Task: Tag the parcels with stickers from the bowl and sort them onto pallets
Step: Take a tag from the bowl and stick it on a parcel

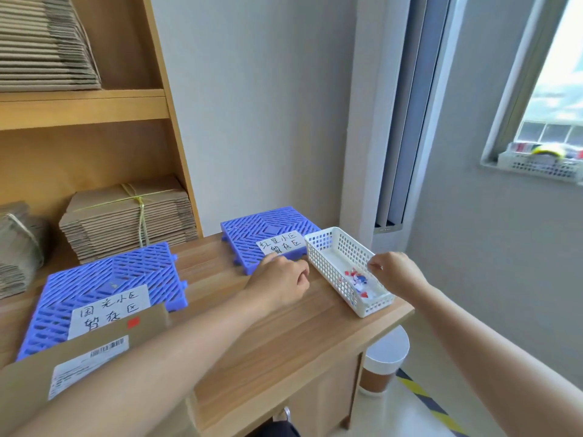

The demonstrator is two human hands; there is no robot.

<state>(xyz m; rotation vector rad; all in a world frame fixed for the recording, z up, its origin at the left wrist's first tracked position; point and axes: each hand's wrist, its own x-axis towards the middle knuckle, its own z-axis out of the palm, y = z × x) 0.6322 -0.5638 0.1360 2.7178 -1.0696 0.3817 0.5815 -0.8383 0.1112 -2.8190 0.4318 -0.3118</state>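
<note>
1. While the right hand [396, 272] hovers over the basket [328, 247], its fingers [375, 265] pinch narrow; whether they hold anything, I cannot tell.
2. Stickers [359, 280] lie just below-left of those fingers, at the basket's near end.
3. Left hand [280, 279], loosely curled and seemingly empty, rests left of the basket.
4. Parcel [82, 351] sits far left of the basket, on the near pallet [94, 279].

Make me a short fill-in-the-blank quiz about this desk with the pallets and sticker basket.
1. The two slatted plastic pallets are ___ in colour.
2. The brown cardboard parcel carries a square ___ sticker.
3. The loose stickers lie in a white perforated plastic ___.
4. The right hand hovers over the basket; the left hand rests on the wooden ___.

Missing: blue; red; basket; desk
</note>
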